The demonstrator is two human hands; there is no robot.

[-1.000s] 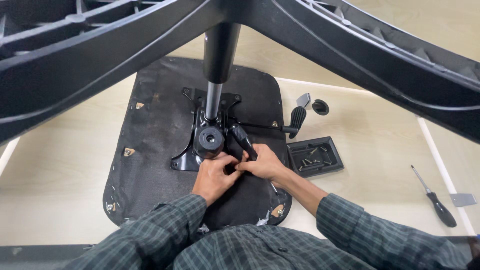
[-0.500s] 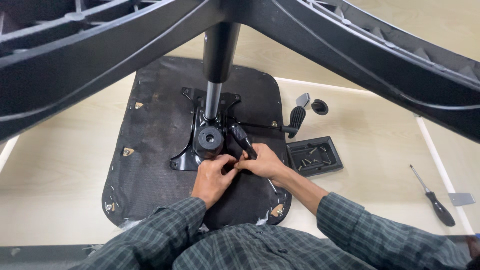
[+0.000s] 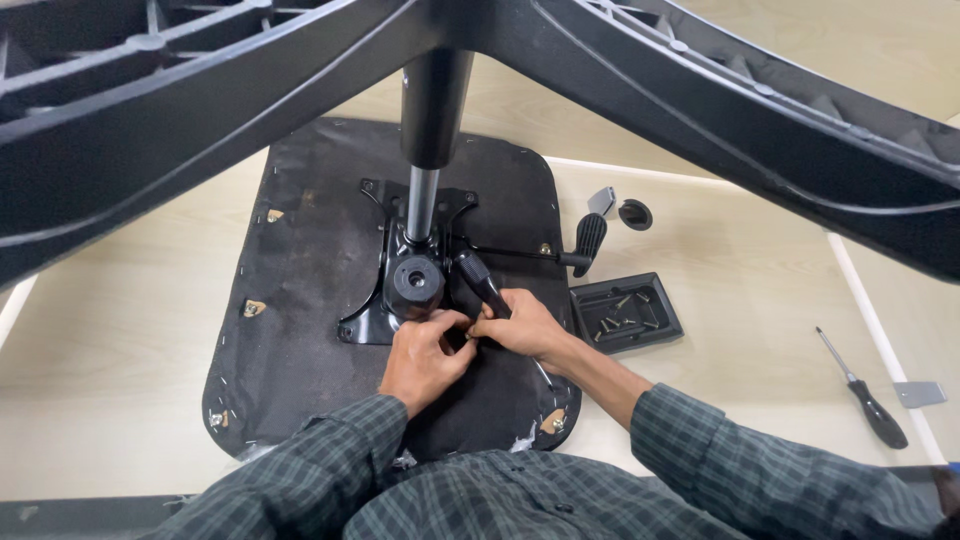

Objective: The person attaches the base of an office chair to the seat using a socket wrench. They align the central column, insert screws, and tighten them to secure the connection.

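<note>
A pale wooden tabletop (image 3: pixel 120 330) filled the view, with a black upturned chair seat (image 3: pixel 310 270) lying flat on it. A black metal mechanism plate (image 3: pixel 400 290) sat at the seat's centre, a gas cylinder (image 3: pixel 425 190) rising from it into the chair's star base (image 3: pixel 700 90), which crossed the far part of the view and was cut off by the frame.

The left hand (image 3: pixel 420 362) and right hand (image 3: pixel 520 328) met just near of the plate. The right hand's fingers were curled around a black-handled screwdriver (image 3: pixel 480 283); the left fingertips were pinched together beside it, on something too small to make out.

To the right lay a small black tray of screws (image 3: pixel 625 315) and, farther right, a second screwdriver (image 3: pixel 865 392).
</note>
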